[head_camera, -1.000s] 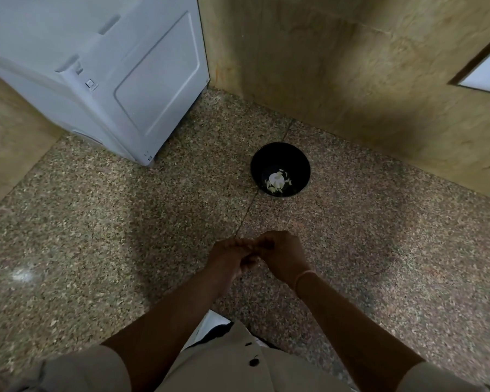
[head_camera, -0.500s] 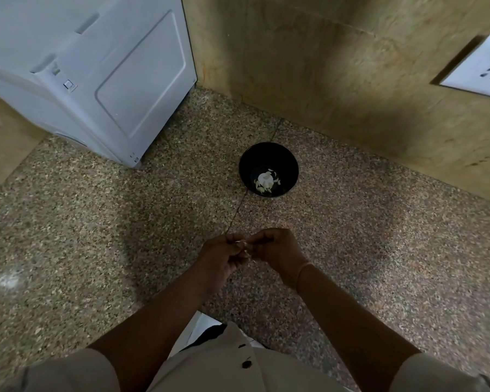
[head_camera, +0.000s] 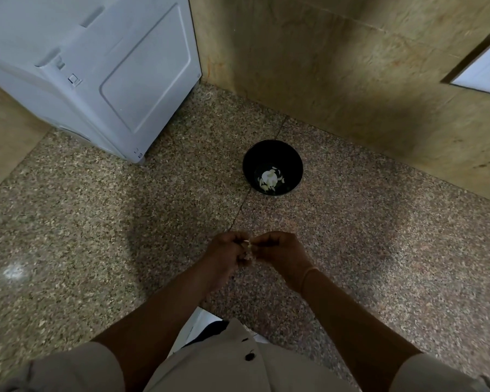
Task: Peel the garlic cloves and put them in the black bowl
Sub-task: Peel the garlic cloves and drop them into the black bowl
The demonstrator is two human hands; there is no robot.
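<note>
A black bowl (head_camera: 272,167) stands on the speckled floor ahead of me, with several pale garlic pieces (head_camera: 270,179) lying in its bottom. Nearer to me, my left hand (head_camera: 227,253) and my right hand (head_camera: 278,249) meet fingertip to fingertip above the floor. Both pinch a small garlic clove (head_camera: 247,244), of which only a pale sliver shows between the fingers. The hands are about a bowl's width short of the bowl.
A white appliance (head_camera: 102,72) stands against the wall at the back left. Beige stone walls (head_camera: 351,80) form a corner behind the bowl, with a white socket plate (head_camera: 487,75) at the far right. My knees and beige clothing fill the bottom edge.
My hands have stayed together on the clove, and my fingers have parted slightly, so a bit of pale garlic shows. The camera shifted a little; the bowl has not moved.
</note>
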